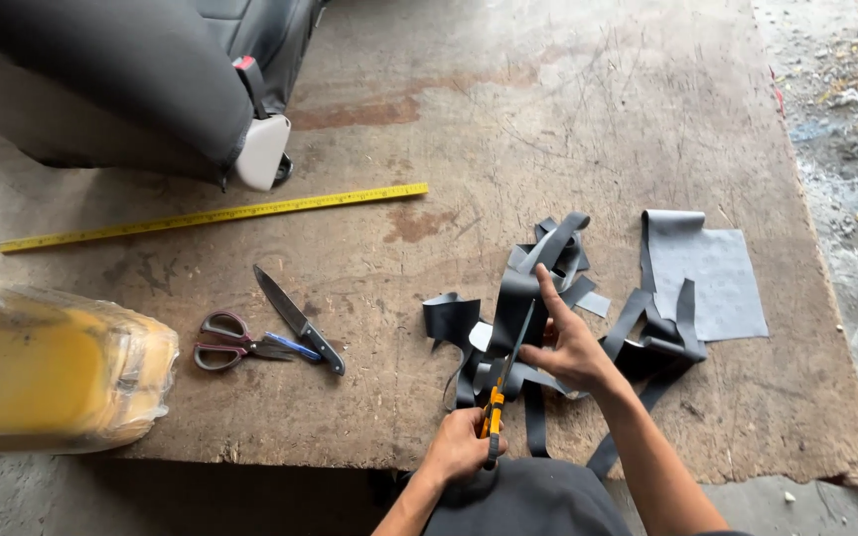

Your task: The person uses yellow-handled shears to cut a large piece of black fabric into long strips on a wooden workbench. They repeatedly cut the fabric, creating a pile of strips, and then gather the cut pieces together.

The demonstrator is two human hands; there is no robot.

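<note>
On the board (548, 119), left hand (461, 447) grips scissors (504, 382), right hand (573, 347) strips (523, 293).

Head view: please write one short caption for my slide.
Left hand cuts a grey strip with orange-handled scissors while the right hand holds it on a wooden board.
</note>
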